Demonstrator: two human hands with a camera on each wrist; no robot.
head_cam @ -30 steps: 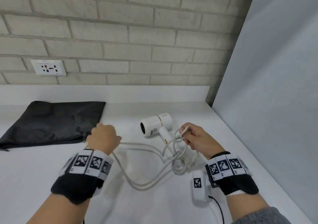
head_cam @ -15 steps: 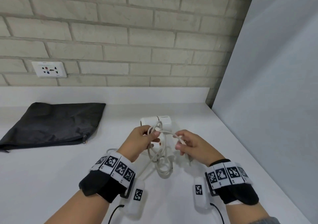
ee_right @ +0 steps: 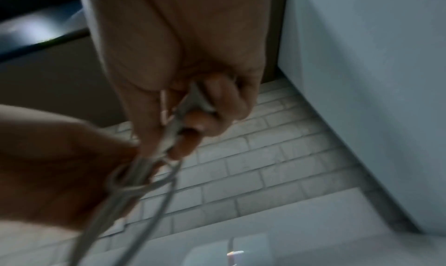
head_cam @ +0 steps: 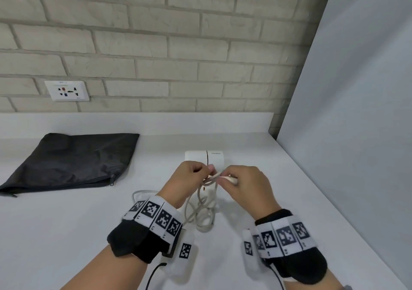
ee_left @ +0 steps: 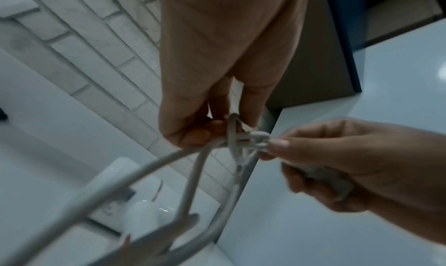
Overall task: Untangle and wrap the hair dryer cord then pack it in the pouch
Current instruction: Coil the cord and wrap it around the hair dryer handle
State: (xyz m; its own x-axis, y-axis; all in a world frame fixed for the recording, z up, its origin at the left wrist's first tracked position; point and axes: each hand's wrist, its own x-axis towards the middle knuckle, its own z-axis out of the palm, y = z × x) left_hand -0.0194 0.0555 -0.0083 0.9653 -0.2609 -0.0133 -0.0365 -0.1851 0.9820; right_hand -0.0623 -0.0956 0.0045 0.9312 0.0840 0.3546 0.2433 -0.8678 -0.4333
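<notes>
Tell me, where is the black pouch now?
In the head view the black pouch lies flat on the counter, far left of both hands, below the wall socket.

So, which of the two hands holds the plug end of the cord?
The right hand: the pale plug sticks out of its curled fingers, while the left hand pinches only the cord loops.

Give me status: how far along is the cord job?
Early. Nothing finished: the cord hangs in loose tangled loops. In hand: left hand and right hand pinch a knot. Left: wrapping, then packing the hair dryer into the black pouch, lying flat.
</notes>
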